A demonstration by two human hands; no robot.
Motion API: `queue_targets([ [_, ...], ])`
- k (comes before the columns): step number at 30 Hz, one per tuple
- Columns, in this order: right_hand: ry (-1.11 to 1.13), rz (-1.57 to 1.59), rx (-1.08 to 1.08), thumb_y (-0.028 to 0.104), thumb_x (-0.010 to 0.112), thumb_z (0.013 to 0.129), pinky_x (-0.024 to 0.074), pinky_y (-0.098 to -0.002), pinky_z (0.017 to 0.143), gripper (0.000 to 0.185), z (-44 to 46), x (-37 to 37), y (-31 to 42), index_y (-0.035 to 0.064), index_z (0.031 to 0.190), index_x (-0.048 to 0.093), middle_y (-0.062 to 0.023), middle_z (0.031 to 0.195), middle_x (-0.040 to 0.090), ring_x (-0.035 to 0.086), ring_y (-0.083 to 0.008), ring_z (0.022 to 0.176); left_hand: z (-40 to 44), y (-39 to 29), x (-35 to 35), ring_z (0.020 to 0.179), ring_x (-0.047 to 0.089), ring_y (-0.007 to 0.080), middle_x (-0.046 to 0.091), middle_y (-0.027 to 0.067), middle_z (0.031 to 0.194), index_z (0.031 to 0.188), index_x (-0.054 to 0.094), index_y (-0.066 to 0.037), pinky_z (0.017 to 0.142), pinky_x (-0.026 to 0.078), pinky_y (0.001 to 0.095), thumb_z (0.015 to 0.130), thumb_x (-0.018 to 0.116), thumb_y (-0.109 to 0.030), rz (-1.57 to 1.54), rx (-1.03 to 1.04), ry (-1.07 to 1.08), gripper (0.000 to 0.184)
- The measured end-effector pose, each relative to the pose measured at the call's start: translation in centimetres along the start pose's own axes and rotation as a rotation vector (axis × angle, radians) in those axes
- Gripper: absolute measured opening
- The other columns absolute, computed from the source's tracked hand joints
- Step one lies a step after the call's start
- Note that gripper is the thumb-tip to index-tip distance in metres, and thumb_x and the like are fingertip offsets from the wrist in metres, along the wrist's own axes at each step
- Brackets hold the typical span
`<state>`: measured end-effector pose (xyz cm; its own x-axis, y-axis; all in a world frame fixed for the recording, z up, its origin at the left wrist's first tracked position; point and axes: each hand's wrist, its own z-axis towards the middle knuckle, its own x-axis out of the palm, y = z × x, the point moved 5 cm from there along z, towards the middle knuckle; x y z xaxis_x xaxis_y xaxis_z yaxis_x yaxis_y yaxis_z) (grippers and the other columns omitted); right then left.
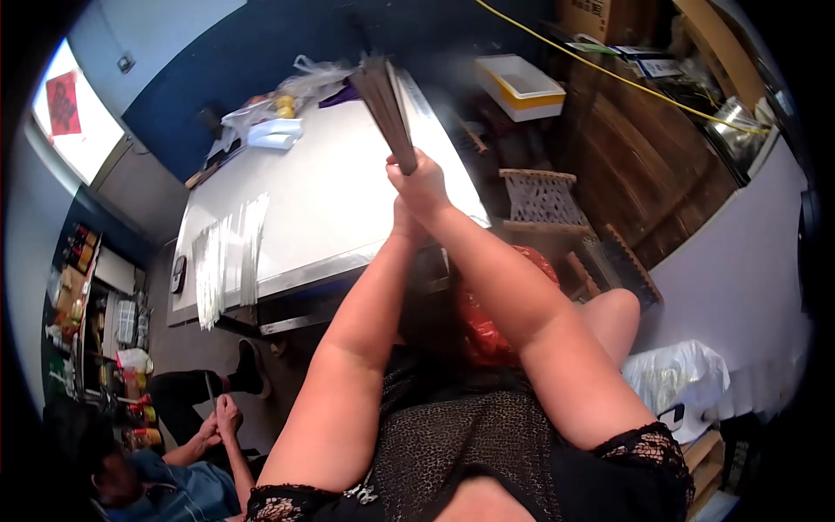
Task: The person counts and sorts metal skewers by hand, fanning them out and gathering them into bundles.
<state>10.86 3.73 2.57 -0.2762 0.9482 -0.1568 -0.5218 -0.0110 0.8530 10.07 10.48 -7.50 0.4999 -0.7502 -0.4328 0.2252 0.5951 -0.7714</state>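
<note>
The left hand is mostly hidden behind the right, so its fingers cannot be told; the right hand's are clamped round the near end of a dark bundle of strips. Its far tips blurred, the bundle's long axis points up and away, leaning slightly left, over the white table.

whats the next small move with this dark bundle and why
Probably lower the bundle onto the table: the right hand grips only its near end, the far end sticks out unsupported, and the table's middle looks free, with the pale strips off to the left.
</note>
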Motion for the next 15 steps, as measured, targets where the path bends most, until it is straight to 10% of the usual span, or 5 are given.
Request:
queue_targets([
  [15, 0.039, 0.069, 0.069, 0.018, 0.063, 0.075, 0.0501, -0.0337, 0.069, 0.014, -0.1, 0.0, 0.2, 0.0073, 0.084, 0.062, -0.0116, 0.075, 0.064, 0.064, -0.0266, 0.072, -0.1, -1.2, -0.2, 0.094, 0.058, 0.0232, 0.060, 0.0103, 0.099, 0.105, 0.053, -0.007, 0.079, 0.046, 0.0320, 0.081, 0.059, -0.018, 0.203, 0.060, -0.008, 0.028],
])
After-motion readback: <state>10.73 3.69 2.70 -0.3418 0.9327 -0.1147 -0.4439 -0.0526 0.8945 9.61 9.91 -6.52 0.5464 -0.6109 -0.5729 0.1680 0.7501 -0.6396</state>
